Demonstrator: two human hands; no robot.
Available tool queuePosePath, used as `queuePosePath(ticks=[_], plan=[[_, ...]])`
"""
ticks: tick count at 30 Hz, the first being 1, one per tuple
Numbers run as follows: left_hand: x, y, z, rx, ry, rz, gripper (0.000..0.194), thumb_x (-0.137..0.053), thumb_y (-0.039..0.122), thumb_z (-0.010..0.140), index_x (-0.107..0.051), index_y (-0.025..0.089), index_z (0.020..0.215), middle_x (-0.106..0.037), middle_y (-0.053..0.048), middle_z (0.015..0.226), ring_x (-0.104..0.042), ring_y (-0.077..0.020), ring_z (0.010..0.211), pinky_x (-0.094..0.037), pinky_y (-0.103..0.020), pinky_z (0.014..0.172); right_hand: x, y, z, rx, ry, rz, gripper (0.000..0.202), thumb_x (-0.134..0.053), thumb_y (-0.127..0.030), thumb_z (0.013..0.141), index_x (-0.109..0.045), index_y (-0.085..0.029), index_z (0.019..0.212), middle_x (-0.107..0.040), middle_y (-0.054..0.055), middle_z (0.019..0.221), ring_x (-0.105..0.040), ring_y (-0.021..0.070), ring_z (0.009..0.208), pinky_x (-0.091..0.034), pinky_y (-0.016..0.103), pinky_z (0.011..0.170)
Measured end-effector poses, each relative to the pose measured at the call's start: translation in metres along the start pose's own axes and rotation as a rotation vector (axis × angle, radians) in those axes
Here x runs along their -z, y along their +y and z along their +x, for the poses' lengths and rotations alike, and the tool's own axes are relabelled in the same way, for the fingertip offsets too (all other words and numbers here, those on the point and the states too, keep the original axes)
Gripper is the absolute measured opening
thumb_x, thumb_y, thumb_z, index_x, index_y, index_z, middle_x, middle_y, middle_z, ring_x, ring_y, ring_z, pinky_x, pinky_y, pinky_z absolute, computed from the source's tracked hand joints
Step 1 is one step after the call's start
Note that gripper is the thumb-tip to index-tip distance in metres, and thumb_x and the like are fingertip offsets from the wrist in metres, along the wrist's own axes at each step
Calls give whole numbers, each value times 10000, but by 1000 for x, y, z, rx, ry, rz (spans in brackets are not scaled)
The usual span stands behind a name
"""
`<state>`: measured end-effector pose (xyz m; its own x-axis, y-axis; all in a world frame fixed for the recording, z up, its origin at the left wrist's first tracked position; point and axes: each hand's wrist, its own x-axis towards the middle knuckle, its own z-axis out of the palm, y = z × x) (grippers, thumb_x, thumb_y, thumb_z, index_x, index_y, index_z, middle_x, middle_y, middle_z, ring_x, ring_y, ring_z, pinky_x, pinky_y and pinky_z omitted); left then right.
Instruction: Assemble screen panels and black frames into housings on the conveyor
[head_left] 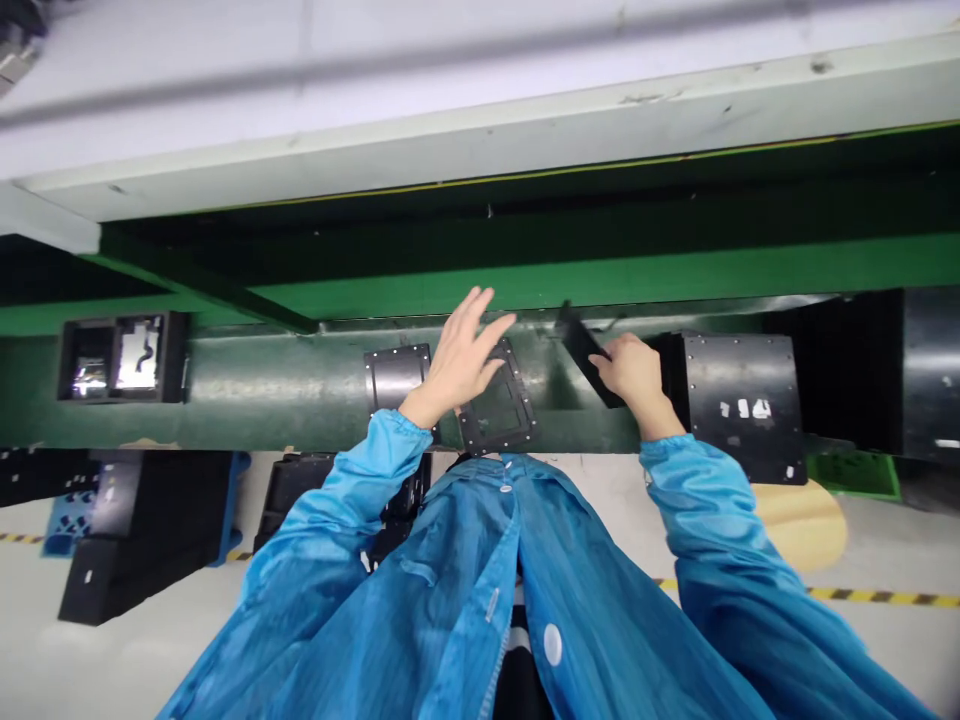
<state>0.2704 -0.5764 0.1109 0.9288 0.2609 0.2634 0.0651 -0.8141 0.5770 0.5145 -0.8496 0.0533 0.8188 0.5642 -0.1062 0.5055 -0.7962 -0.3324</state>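
My left hand (463, 355) is raised with its fingers spread, holding nothing, above the gap between two black framed plates. One black plate (397, 372) lies to its left on the green bench (247, 385). The other, a black frame with small studs round its rim (499, 405), sits slightly turned just right of the hand. My right hand (630, 370) grips a thin black panel (585, 350) by its edge, tilted above the bench; the panel is a little blurred.
A black two-part tray (122, 358) is at the bench's left. Right of my right hand stands a black box (742, 400) near a round yellow stool (801, 525). A white ledge (480, 150) crosses above. Black bins (157, 520) stand at lower left.
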Motion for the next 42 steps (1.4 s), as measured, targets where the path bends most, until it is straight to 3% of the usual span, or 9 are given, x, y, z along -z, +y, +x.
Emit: queuePosePath(ticks=[4, 8, 11, 13, 18, 21, 28, 36, 42], plan=[[4, 17, 19, -2, -207, -41, 642, -845, 485, 898, -664, 214, 1452, -540, -157, 1622, -472, -408, 1551, -362, -607, 1291, 44, -78, 0, 442, -65, 10, 384, -769, -572, 958, -761, -191, 910, -705, 100, 1040, -706, 282, 1003, -527, 418, 931], [-5, -2, -13, 308, -377, -171, 259, -759, 405, 967, -801, 160, 1039, -799, -125, 1052, -740, -323, 1123, -535, -438, 1097, 53, -126, -25, 707, -35, 202, 367, -709, -583, 1007, -793, -226, 981, -727, 95, 1064, -683, 297, 1126, -525, 445, 1014], [-20, -14, -66, 602, -123, -499, 322, -811, 470, 900, -785, 149, 898, -771, -69, 855, -739, -276, 912, -575, -387, 931, 22, -116, -65, 505, 123, 464, 365, -689, -577, 1019, -800, -230, 1001, -765, 102, 1037, -691, 285, 1101, -536, 434, 1010], [-38, -10, -101, 797, 126, -810, 432, -891, 541, 800, -780, 149, 944, -777, -59, 883, -731, -250, 877, -580, -369, 878, -12, -98, -89, 220, 60, 671, 451, -713, -657, 974, -791, -217, 924, -769, 85, 901, -717, 259, 957, -567, 398, 916], [-90, 19, -149, 1139, 444, -1333, 649, -1018, 563, 605, -718, 198, 1050, -773, -32, 926, -750, -222, 896, -606, -390, 877, -97, -85, -93, -243, -790, 1263, 655, -738, -857, 828, -781, -208, 913, -806, 93, 873, -772, 259, 887, -621, 376, 817], [-113, 25, -158, 1191, 411, -1377, 652, -1031, 552, 587, -721, 197, 1037, -773, -42, 919, -759, -244, 939, -611, -407, 896, -128, -97, -70, -396, -888, 1431, 558, -870, -746, 779, -758, -210, 892, -812, 99, 871, -781, 272, 890, -634, 378, 825], [-151, 7, -172, 1167, 379, -1284, 618, -1010, 551, 601, -767, 160, 1013, -798, -74, 979, -745, -242, 913, -595, -402, 907, -169, -95, -34, -411, -716, 1461, 525, -1030, -498, 611, -716, -235, 939, -819, 43, 889, -778, 277, 972, -620, 410, 936], [-164, 1, -166, 1225, 113, -181, 515, -851, 458, 895, -675, 182, 1292, -729, -145, 1230, -720, -292, 1126, -526, -386, 994, -194, -100, 12, -269, -613, 1188, 513, -995, -505, 568, -735, -205, 893, -784, 32, 802, -740, 251, 854, -580, 391, 865], [-165, -3, -172, 1188, -21, -91, 266, -812, 383, 954, -695, 210, 1118, -751, -82, 1112, -719, -226, 1061, -503, -305, 927, -205, -114, 17, -193, -470, 987, 489, -895, -491, 664, -734, -186, 1011, -798, 70, 973, -720, 254, 931, -567, 379, 883]])
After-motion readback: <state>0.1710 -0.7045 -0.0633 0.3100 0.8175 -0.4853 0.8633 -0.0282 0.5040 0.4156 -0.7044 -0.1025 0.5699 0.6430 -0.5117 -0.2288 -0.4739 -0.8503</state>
